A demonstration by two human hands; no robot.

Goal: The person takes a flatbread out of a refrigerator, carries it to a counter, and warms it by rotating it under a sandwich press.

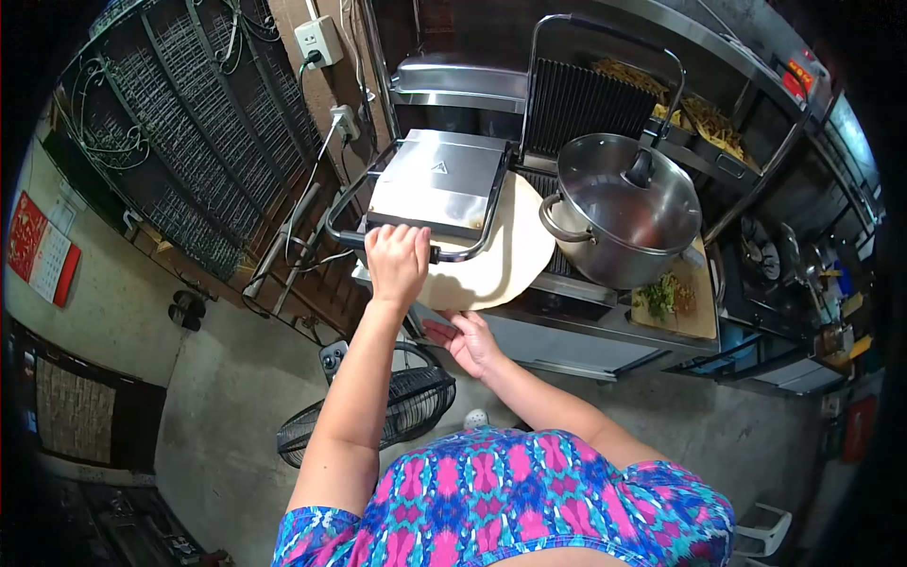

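My left hand [398, 262] is wrapped round the black handle [351, 239] of the metal press grill [439, 180], whose lid is down. A large round flatbread [515, 246] sticks out from under the lid at the right and front. Below its front edge is my right hand [468, 342], palm up, fingers apart, fingertips at or just under the rim; whether they touch it I cannot tell. Right of the flatbread stands a large steel pot [614, 255] with a glass lid [624, 189], on a second, ribbed grill whose top plate [590, 109] is raised.
A cutting board [699, 307] with chopped greens [666, 298] lies right of the pot. Trays of strips of food [713, 132] stand behind. A black fan [406, 402] is on the floor below. At left are a metal grille [189, 123] and wall sockets [318, 42].
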